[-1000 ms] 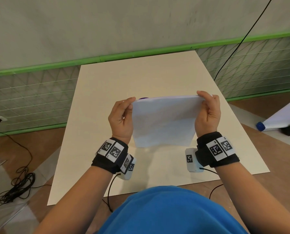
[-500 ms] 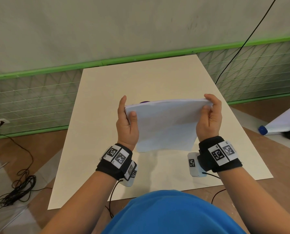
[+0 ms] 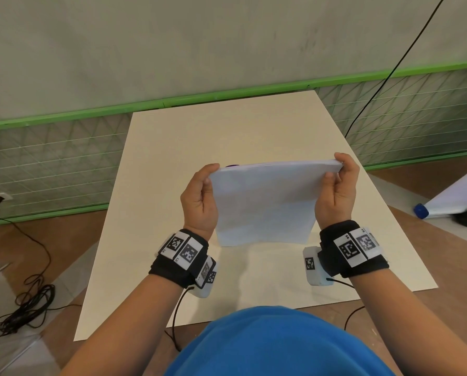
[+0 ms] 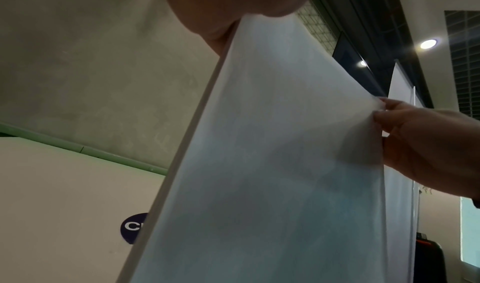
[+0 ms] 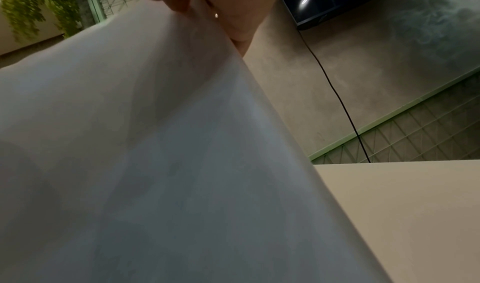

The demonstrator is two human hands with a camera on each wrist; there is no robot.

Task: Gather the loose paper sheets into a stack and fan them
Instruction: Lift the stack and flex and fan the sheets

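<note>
A stack of white paper sheets (image 3: 266, 202) stands upright on its lower edge on the cream table (image 3: 226, 131), held between both hands. My left hand (image 3: 199, 196) grips the stack's upper left corner, thumb on the near face. My right hand (image 3: 338, 191) pinches the upper right corner, fingers curled over the top edge. The left wrist view shows the paper stack (image 4: 272, 164) edge-on with the right hand (image 4: 420, 150) pinching its far side. Most of the right wrist view is filled by the paper stack (image 5: 155, 164) under the fingers (image 5: 233, 10).
A dark purple round sticker (image 4: 132, 228) lies on the table behind the stack. A green-framed mesh fence (image 3: 50, 158) runs behind the table. Black cables (image 3: 23, 305) lie on the floor at left. A white roll with a blue cap (image 3: 427, 210) lies at right.
The left hand's straightened fingers have curled back over the stack's top left corner. The stack stays upright on the table in both hands, and the view has shifted slightly.
</note>
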